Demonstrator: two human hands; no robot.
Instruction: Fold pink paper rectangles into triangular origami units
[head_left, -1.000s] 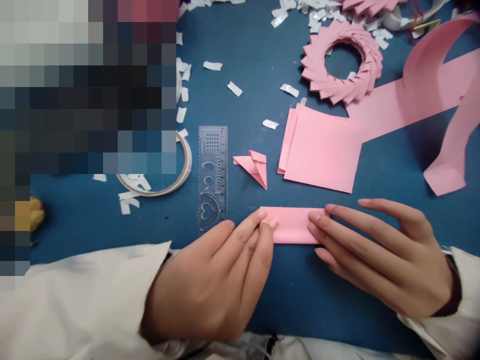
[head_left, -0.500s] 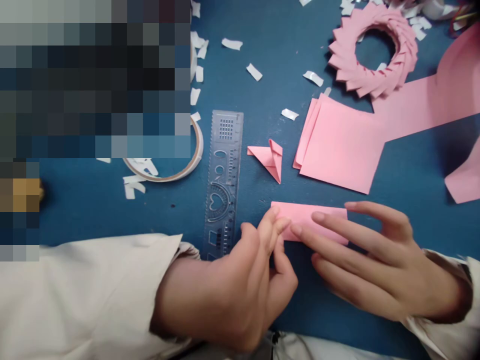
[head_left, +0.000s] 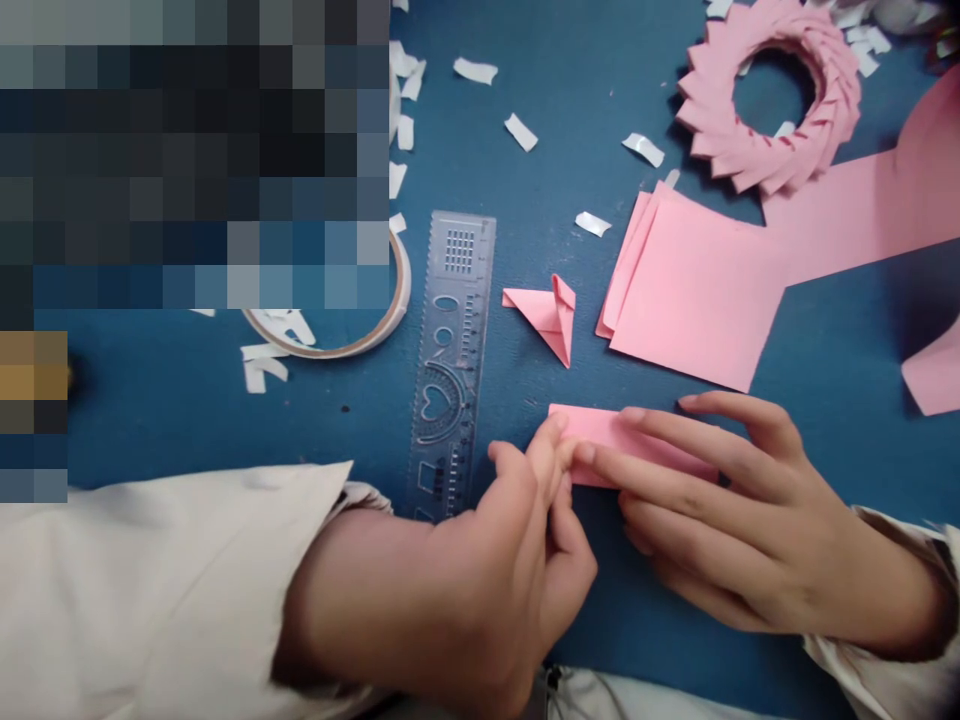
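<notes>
A folded pink paper strip [head_left: 598,428] lies in the lower half of the frame, right of centre. The left hand [head_left: 510,560] pinches its left end; the right hand [head_left: 750,515] lies across the rest, fingers spread. Likely light, flexible and easily creased, it suits a gentle fingertip hold at the short ends.

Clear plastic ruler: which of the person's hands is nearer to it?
Left. The left hand is right by the ruler's near end; the right hand is farther away, beyond the left, at the folded pink paper.
</notes>
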